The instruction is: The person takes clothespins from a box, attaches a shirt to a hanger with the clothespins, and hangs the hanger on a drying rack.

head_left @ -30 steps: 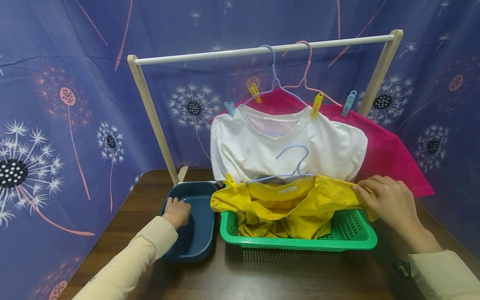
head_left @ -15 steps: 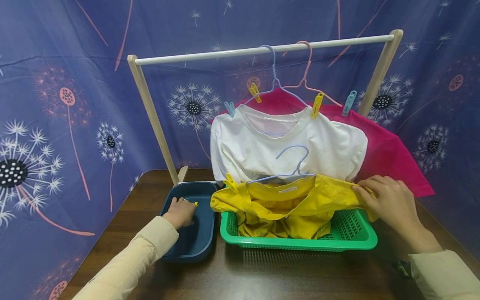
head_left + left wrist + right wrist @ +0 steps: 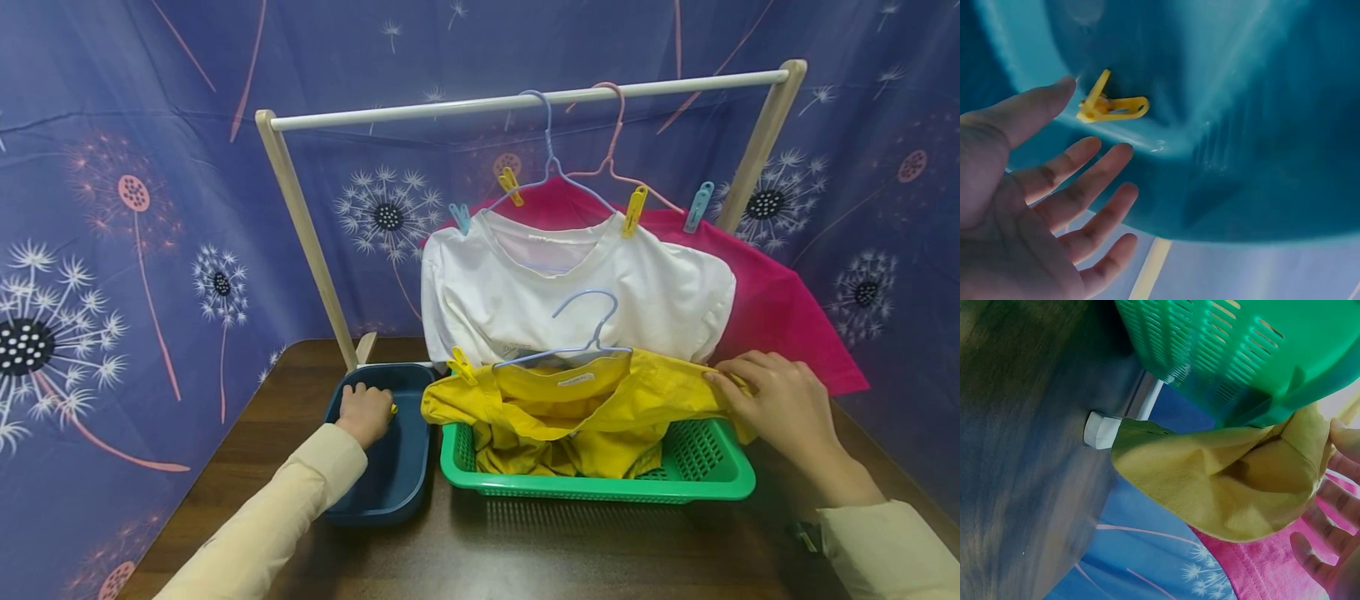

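My left hand [image 3: 365, 414] is inside the dark blue basin [image 3: 401, 475]. In the left wrist view its fingers are spread and the thumb tip is beside a yellow clothespin [image 3: 1113, 107] on the basin's bottom, apparently not gripping it. At the right, my right hand [image 3: 780, 408] pinches the sleeve end of a yellow T-shirt [image 3: 675, 383]. A blue hanger [image 3: 600, 321] is inside the shirt's neck, and a yellow clothespin [image 3: 461, 365] fastens its left shoulder. The rest of the shirt lies in the green basket [image 3: 600, 487].
Behind, a white T-shirt [image 3: 585, 292] and a pink garment [image 3: 787, 308] hang on hangers from the white rail [image 3: 420, 110], with yellow and blue clothespins at their shoulders. Wooden posts [image 3: 307, 242] hold the rail above the brown table [image 3: 525, 558]. A patterned curtain [image 3: 187, 67] surrounds it.
My left hand has shifted forward and slightly right within the basin, and a bit of yellow clothespin now shows beside its fingers. The right hand and yellow T-shirt have stayed put.
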{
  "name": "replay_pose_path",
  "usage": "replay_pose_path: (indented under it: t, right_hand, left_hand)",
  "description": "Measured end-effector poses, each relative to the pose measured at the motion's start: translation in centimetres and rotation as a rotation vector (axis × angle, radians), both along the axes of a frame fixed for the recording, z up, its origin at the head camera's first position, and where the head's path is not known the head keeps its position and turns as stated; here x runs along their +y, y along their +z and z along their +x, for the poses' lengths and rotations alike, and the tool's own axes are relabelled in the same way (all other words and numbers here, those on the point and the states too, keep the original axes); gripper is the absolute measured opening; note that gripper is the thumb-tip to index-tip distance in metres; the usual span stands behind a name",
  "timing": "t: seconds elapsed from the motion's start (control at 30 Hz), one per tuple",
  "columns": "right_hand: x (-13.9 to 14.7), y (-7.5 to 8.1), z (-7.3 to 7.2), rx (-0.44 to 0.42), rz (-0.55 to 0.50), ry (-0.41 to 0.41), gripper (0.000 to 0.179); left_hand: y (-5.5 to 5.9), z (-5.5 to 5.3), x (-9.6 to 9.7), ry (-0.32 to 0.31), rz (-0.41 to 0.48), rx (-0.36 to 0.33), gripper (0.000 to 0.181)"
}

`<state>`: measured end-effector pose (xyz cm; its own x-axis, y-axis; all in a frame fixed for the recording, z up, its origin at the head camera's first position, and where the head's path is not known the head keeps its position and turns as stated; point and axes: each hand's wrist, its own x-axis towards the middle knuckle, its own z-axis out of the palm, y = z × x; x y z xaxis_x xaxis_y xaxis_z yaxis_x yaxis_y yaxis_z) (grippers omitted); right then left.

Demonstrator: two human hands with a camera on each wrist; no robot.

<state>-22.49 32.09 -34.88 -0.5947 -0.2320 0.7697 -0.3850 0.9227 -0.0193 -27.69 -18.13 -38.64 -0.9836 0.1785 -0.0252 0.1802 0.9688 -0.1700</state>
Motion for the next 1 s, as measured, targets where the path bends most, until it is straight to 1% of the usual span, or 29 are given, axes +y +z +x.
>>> replay_pose_path:
  t: [0.13, 0.27, 0.43, 0.57, 0.73, 0.9, 1.0]
  right_hand:
    - [-0.1, 0.0, 0.0, 0.0, 0.002, -0.005, 0.013]
    - [-0.1, 0.1, 0.1, -0.003, 0.001, -0.004, 0.013]
    - [-0.1, 0.1, 0.1, -0.007, 0.003, -0.003, 0.013]
    - [0.0, 0.1, 0.0, 0.005, 0.013, 0.001, 0.014]
    - [0.0, 0.2, 0.0, 0.002, 0.013, 0.003, 0.014]
    - [-0.1, 0.2, 0.0, -0.012, 0.006, -0.002, 0.012]
    - [-0.1, 0.1, -0.1, -0.014, 0.004, -0.005, 0.012]
  left_hand:
    - [-0.4, -0.3, 0.0, 0.049, -0.002, -0.046, 0.016]
    - [-0.5, -0.3, 0.2, 0.089, 0.003, -0.083, 0.014]
    - [-0.8, -0.3, 0.3, 0.095, 0.007, -0.095, 0.015]
    - [-0.9, -0.3, 0.3, 0.101, 0.028, -0.104, 0.015]
    - [-0.8, -0.3, 0.1, 0.109, 0.049, -0.082, 0.014]
    - [-0.1, 0.0, 0.1, 0.099, 0.077, -0.042, 0.019]
    - [0.6, 0.3, 0.2, 0.103, 0.106, -0.037, 0.024]
